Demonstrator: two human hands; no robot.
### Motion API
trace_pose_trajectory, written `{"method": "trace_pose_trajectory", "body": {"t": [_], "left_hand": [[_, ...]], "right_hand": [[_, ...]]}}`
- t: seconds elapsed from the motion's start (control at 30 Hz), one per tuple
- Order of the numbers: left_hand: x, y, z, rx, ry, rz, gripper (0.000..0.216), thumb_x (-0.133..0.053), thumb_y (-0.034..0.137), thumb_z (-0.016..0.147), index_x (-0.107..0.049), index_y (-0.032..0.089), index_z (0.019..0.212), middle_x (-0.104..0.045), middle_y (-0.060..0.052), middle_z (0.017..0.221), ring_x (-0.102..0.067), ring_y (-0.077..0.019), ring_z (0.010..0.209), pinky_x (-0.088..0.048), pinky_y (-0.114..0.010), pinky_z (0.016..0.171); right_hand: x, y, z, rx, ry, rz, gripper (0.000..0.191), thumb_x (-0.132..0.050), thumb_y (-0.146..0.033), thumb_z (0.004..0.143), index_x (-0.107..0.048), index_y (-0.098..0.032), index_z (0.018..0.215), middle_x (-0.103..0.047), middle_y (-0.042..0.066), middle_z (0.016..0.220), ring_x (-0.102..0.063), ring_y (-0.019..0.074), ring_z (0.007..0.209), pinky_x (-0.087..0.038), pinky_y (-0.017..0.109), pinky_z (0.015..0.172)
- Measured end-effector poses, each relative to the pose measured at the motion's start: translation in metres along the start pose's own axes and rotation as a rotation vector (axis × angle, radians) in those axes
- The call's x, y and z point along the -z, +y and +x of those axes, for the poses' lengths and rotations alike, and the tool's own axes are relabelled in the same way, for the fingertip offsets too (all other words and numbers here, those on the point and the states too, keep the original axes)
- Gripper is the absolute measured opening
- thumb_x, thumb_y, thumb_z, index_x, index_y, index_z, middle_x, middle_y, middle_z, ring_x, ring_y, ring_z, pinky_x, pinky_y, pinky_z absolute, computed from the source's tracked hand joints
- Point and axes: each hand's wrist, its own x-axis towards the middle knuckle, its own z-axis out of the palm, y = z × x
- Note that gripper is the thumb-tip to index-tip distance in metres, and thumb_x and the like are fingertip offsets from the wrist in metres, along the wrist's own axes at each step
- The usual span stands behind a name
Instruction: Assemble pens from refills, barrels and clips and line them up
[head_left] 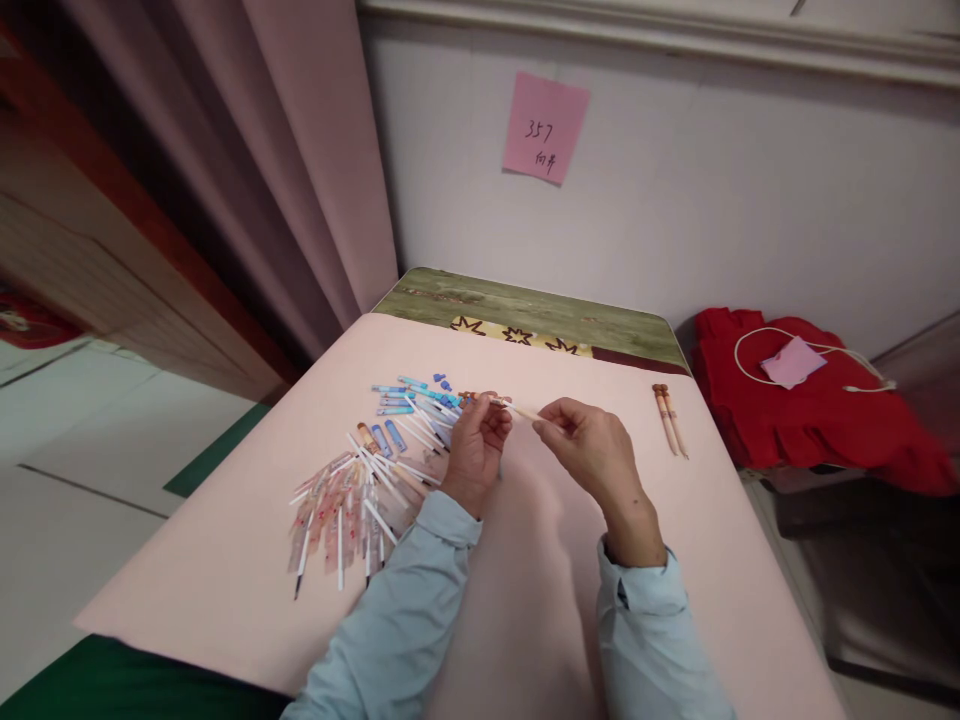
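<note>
My left hand [480,445] is closed around a brown-orange pen part [471,396], palm turned up. My right hand [592,448] pinches a pale pen barrel [528,413]. A thin whitish length runs between the two hands, so the parts line up; whether they are joined is too small to tell. Left of my left hand lie white pen refills [386,485] with dark tips, mixed with pinkish clear pen pieces [330,520]. Light blue pen barrels [394,400] and small dark blue pieces [442,382] are just beyond them.
Two pens with brown tops [667,420] lie at the table's right side. A pink cloth [247,610] covers the table. Right of it, a red cloth [795,400] bears a pink note [793,362] and a white cord [750,340]. Behind, a wall carries a pink paper [546,128].
</note>
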Motion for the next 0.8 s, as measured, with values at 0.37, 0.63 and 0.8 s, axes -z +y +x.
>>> {"method": "trace_pose_trajectory", "body": {"t": [0.37,0.63,0.8], "left_hand": [[-0.003,-0.001,-0.003,-0.021,-0.041,0.073,0.022,-0.08,0.018,0.07,-0.063,0.015,0.082,-0.068,0.001,0.075,-0.06,-0.006,0.057,-0.05,-0.017,0.056],[0.001,0.0,0.001,0.032,0.026,-0.112,0.01,-0.074,0.014,0.078,-0.066,0.014,0.084,-0.069,0.002,0.073,-0.061,-0.0042,0.057,-0.051,-0.014,0.057],[0.0,0.002,-0.001,0.041,0.027,-0.077,0.008,-0.073,0.016,0.08,-0.065,0.013,0.083,-0.073,-0.003,0.083,-0.062,-0.0052,0.055,-0.051,-0.015,0.055]], "right_hand": [[-0.009,0.0,0.002,0.061,0.11,-0.025,0.01,-0.063,-0.029,0.079,-0.072,-0.029,0.084,-0.073,-0.003,0.082,-0.062,0.0166,0.072,-0.035,0.026,0.062],[-0.017,-0.01,-0.001,0.147,0.16,0.034,0.008,-0.062,-0.028,0.082,-0.07,-0.026,0.085,-0.071,0.0,0.084,-0.06,0.0159,0.072,-0.037,0.026,0.064],[-0.019,-0.015,-0.003,0.171,0.181,0.058,0.012,-0.06,-0.032,0.085,-0.069,-0.024,0.083,-0.07,0.002,0.085,-0.061,0.0168,0.075,-0.038,0.026,0.065]]}}
